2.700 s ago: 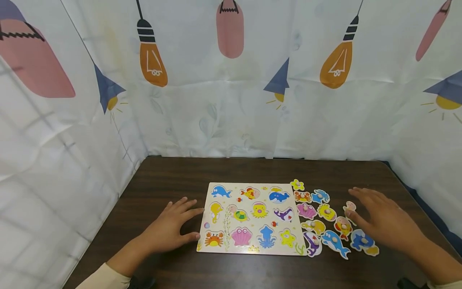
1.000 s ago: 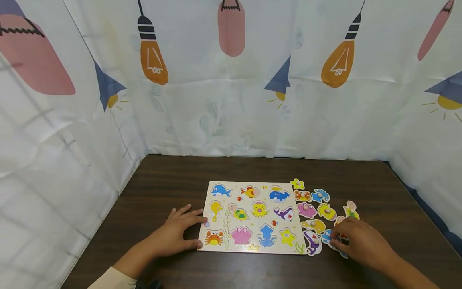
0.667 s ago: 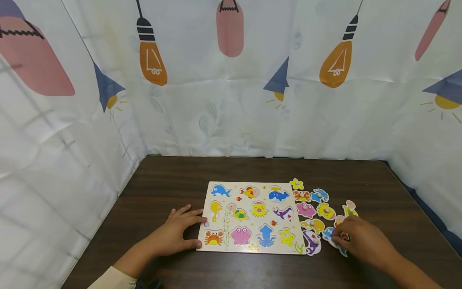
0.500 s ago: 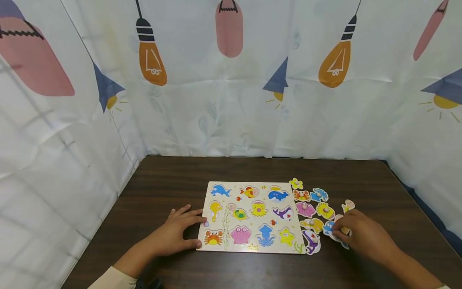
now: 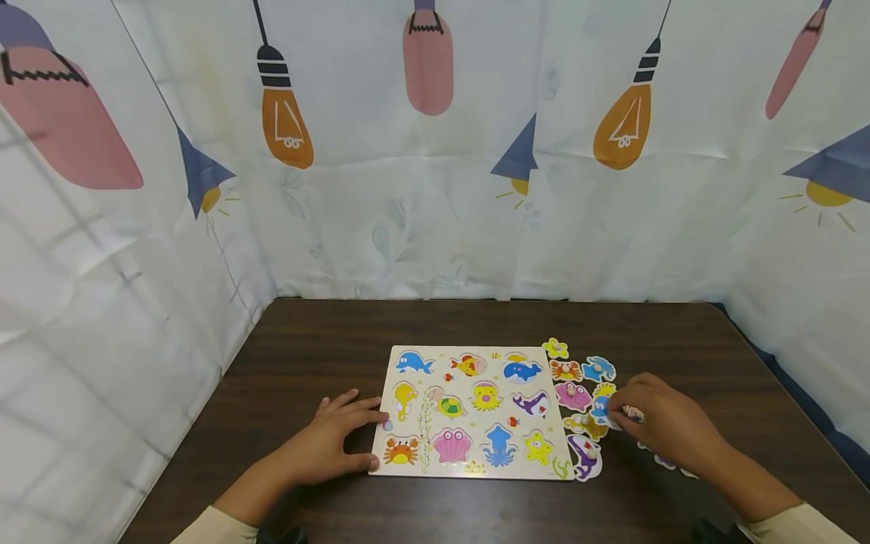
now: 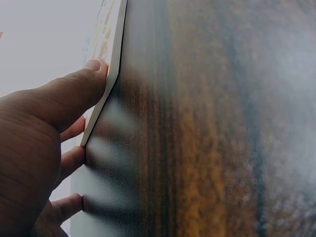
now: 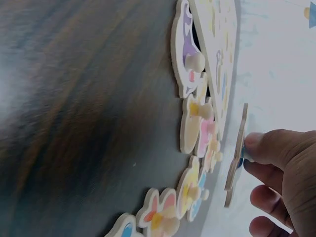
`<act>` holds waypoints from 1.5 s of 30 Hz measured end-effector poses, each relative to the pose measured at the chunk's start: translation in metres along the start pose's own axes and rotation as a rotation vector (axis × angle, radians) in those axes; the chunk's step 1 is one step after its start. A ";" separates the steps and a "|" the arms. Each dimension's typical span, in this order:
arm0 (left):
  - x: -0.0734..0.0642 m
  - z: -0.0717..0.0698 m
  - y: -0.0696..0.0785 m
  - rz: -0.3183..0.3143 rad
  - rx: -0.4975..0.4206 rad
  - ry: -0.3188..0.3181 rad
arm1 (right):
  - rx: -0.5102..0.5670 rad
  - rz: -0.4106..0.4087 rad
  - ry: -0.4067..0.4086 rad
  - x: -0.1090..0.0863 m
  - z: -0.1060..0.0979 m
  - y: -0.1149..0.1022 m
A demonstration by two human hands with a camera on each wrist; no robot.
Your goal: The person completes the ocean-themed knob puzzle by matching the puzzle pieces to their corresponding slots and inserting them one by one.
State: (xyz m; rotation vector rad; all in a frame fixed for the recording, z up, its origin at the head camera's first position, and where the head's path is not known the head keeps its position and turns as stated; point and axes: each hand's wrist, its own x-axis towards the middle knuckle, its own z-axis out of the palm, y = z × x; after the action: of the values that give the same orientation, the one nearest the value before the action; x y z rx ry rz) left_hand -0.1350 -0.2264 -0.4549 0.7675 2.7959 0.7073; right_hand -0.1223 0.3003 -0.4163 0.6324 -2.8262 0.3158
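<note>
The right hand [image 5: 669, 423] pinches a blue dolphin-shaped puzzle piece [image 5: 600, 408] above the loose pieces. Seen edge-on in the right wrist view, this piece [image 7: 236, 160] is tilted and raised off the table between thumb and finger. Part of its outline lies behind the fingers. Spread on the left edge of the sea-animal puzzle board [image 5: 476, 425] are the fingers of the left hand [image 5: 333, 438]. Its thumb [image 6: 81, 91] rests on the board's near corner in the left wrist view, while other fingers touch the tabletop.
Several loose pegged pieces lie along the board's right side, among them a purple whale [image 5: 586, 459], a pink shell [image 5: 572, 396] and a yellow star [image 5: 555, 349]. More pieces are partly hidden below the right hand. A patterned curtain [image 5: 381, 227] stands behind the brown table [image 5: 326, 332].
The right hand came in over the loose pieces, took hold of the blue dolphin piece, and carried it up and left. The left hand moved slightly onto the board's edge, then stayed.
</note>
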 end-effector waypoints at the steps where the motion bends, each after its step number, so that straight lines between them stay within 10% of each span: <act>1: 0.000 0.000 0.000 -0.003 -0.003 -0.001 | 0.001 -0.001 -0.001 0.002 0.000 -0.001; 45: 0.000 0.001 -0.003 0.014 -0.040 0.013 | 0.136 -0.078 -0.031 0.082 0.029 -0.036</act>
State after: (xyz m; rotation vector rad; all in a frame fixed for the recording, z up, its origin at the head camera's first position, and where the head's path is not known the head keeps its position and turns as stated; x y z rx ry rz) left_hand -0.1357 -0.2281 -0.4573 0.7782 2.7821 0.7709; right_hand -0.1839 0.2284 -0.4162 0.7797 -2.8182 0.4919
